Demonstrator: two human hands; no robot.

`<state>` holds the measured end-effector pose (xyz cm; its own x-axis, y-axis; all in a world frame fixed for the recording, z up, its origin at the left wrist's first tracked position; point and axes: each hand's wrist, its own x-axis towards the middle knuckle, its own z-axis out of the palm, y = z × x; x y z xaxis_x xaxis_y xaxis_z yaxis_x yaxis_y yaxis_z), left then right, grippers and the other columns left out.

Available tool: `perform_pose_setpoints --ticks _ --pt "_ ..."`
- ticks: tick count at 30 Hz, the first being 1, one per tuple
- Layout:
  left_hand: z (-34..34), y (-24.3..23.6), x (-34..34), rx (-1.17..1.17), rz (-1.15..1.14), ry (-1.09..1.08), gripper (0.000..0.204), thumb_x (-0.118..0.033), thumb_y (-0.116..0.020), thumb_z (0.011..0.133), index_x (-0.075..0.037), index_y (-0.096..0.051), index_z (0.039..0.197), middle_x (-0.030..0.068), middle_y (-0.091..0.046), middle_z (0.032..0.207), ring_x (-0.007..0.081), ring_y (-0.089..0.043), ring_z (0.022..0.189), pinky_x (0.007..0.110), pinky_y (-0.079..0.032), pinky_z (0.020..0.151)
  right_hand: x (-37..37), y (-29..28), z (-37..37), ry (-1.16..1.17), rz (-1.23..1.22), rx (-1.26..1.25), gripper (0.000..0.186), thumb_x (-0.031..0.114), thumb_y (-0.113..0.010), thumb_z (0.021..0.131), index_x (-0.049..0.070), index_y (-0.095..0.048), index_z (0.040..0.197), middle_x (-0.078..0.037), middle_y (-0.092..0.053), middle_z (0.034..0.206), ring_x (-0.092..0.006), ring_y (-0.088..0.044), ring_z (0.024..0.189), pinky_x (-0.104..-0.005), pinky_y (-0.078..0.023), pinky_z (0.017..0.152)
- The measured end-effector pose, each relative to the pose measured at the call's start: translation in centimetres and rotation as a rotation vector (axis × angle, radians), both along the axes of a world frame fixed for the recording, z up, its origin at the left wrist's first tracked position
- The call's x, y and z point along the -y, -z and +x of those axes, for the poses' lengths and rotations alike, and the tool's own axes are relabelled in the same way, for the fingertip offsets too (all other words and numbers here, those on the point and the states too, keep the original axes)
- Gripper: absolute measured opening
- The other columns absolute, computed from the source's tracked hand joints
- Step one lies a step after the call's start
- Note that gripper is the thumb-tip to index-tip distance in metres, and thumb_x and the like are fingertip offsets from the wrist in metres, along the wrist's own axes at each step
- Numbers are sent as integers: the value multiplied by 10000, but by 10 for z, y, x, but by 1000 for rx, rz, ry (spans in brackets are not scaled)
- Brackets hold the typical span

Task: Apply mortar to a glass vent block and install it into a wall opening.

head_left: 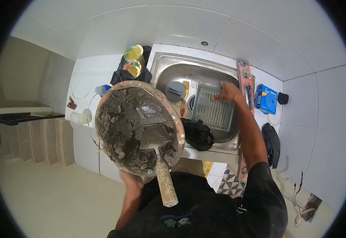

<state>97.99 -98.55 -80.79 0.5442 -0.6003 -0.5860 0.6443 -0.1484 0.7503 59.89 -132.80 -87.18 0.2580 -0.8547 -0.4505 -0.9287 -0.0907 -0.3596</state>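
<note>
My left hand (130, 179) holds up a round pan (177, 126) full of grey mortar (121, 123) close under the camera. A trowel (154, 139) lies in the mortar, its wooden handle (166, 183) sticking out toward me. My right hand (228, 92) reaches forward and grips the top edge of a ribbed glass block (212, 108) that leans in the steel sink (169, 65).
In the sink lie a grey round lid (175, 91) and a paint brush (184, 99). A black cloth (198, 135) hangs over the sink's front edge. A red level (245, 81), a blue box (266, 98), black bags (272, 143) and cans (133, 59) sit on the white counter.
</note>
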Motion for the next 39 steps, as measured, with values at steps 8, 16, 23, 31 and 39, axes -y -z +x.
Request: perform_pose_setpoints --ticks 8,16,23,31,39 --pt "-127 12 18 811 -588 1370 606 -285 -803 760 -31 -535 1240 181 -566 1218 329 -535 1164 470 -446 970 51 42 -6 -163 384 -60 891 626 -791 623 -32 -632 1203 -243 -602 1265 -364 -582 1171 -416 -448 992" --pt "-215 51 124 1367 195 1388 739 -528 -635 833 83 -551 1240 268 -529 1257 406 -445 1237 507 -308 1068 49 56 -5 -129 538 256 769 648 -587 838 7 -606 1263 -181 -615 1271 -278 -576 1175 -405 -437 1001" --pt "-214 57 145 1056 282 1668 839 -626 -565 845 104 -550 1257 304 -519 1312 427 -444 1273 553 -267 1091 38 44 13 266 834 476 674 633 -517 914 30 -657 1181 -86 -689 1070 -191 -636 910 -357 -495 870" --pt "-209 57 144 1001 261 1601 916 -663 -612 793 112 -535 1275 318 -490 1344 432 -422 1286 534 -269 1093 34 32 10 213 863 416 648 589 -649 839 31 -664 1168 -81 -685 1060 -199 -630 920 -343 -483 877" --pt "-211 65 138 1078 194 1448 1009 -640 -656 770 88 -359 1404 300 -424 1390 407 -387 1306 525 -258 1099 38 -45 13 -201 451 260 823 477 -776 625 -65 -574 1211 -190 -653 1101 -257 -613 992 -351 -452 884"
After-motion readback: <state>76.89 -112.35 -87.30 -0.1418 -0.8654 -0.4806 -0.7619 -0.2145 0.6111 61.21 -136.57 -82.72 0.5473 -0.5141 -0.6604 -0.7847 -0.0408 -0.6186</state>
